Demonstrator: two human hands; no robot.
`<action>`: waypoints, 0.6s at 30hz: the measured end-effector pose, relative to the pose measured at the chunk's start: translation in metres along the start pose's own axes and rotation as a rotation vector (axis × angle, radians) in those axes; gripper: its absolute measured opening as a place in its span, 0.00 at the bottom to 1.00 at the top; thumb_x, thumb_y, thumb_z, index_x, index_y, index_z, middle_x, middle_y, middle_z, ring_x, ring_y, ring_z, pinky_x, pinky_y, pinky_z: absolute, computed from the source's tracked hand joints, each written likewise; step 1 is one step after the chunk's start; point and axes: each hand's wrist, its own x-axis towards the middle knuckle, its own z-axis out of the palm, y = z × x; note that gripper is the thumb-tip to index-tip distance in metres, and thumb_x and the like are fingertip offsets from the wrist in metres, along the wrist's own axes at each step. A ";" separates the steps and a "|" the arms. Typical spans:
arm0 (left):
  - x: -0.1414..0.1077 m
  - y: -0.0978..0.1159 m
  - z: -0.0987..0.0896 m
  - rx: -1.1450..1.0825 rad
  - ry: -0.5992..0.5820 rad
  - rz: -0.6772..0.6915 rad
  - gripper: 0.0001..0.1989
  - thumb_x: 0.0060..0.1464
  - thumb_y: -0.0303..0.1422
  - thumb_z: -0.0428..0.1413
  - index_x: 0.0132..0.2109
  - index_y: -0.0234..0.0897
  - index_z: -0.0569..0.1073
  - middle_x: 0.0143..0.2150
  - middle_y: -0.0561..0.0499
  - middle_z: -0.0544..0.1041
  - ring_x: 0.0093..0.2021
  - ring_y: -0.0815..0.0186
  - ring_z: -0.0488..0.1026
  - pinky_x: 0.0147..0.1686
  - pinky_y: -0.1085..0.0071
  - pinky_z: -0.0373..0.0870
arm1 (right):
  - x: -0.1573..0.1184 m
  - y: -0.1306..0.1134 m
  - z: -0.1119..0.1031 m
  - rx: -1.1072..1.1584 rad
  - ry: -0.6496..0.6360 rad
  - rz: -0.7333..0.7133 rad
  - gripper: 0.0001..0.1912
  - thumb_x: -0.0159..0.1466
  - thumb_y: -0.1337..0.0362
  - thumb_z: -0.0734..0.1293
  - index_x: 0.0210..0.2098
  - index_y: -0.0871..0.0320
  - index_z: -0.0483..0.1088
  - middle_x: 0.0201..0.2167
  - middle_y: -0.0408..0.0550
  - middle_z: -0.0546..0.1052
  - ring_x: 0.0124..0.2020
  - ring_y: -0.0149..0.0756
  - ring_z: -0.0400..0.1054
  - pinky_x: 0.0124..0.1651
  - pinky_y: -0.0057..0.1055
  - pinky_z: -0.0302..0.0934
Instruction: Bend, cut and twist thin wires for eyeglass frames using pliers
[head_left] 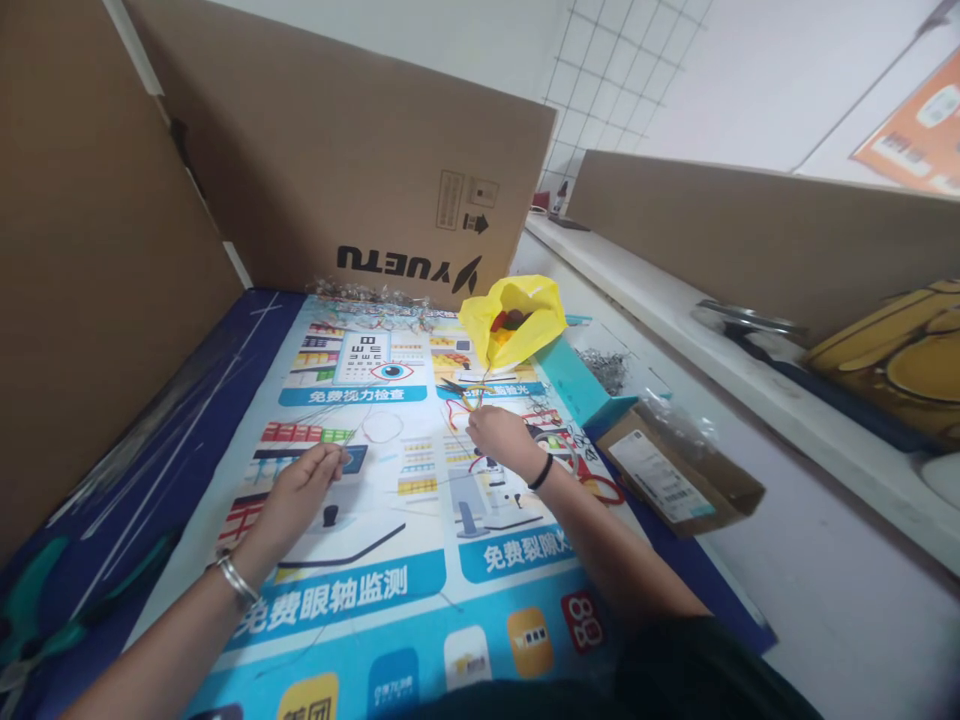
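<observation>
My left hand [311, 485] is closed in a pinch above the printed poster [352, 540]. Its fingertips seem to hold a thin wire, too fine to follow clearly; a pale wire loop [382, 427] shows just beyond them. Farther right, my right hand [499, 437] has its fingers curled round a small scissors-like tool [457, 390] with dark pointed tips and yellow handles. The tips point away to the left, and the hand hides the rest of the tool. Behind it stands an open yellow bag [525, 345] with red and dark things inside.
Large cardboard panels [337, 150] close off the back and left. Tangled clear wire [375, 292] lies along the back. To the right are a teal box [574, 385], a dark wiry heap [604, 370], and a brown carton [675, 480]. Green-handled pliers [37, 620] lie at lower left.
</observation>
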 end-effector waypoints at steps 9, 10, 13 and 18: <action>0.000 -0.002 0.000 -0.013 -0.039 -0.004 0.19 0.48 0.49 0.52 0.33 0.37 0.71 0.25 0.53 0.69 0.22 0.70 0.61 0.20 0.75 0.58 | -0.055 0.015 -0.010 0.064 -0.039 -0.057 0.16 0.67 0.60 0.55 0.39 0.57 0.73 0.39 0.51 0.75 0.43 0.35 0.67 0.44 0.26 0.55; 0.000 -0.002 0.000 -0.014 -0.038 -0.002 0.18 0.48 0.49 0.52 0.32 0.37 0.71 0.25 0.53 0.69 0.22 0.70 0.61 0.20 0.75 0.58 | -0.056 0.014 -0.009 0.073 -0.033 -0.057 0.15 0.66 0.60 0.56 0.40 0.57 0.73 0.39 0.51 0.74 0.44 0.35 0.67 0.45 0.26 0.55; -0.001 0.000 0.001 -0.014 -0.023 -0.008 0.18 0.47 0.49 0.52 0.31 0.37 0.70 0.24 0.53 0.69 0.22 0.69 0.61 0.20 0.75 0.57 | -0.049 0.003 -0.004 0.016 -0.053 -0.051 0.15 0.65 0.59 0.57 0.40 0.58 0.72 0.40 0.52 0.73 0.44 0.37 0.67 0.43 0.27 0.57; -0.003 0.003 0.001 -0.014 0.010 -0.010 0.18 0.47 0.49 0.52 0.31 0.37 0.70 0.24 0.52 0.68 0.22 0.69 0.61 0.20 0.75 0.58 | -0.029 -0.017 0.006 -0.058 -0.094 -0.094 0.13 0.64 0.68 0.56 0.38 0.63 0.71 0.38 0.56 0.74 0.39 0.39 0.69 0.38 0.29 0.59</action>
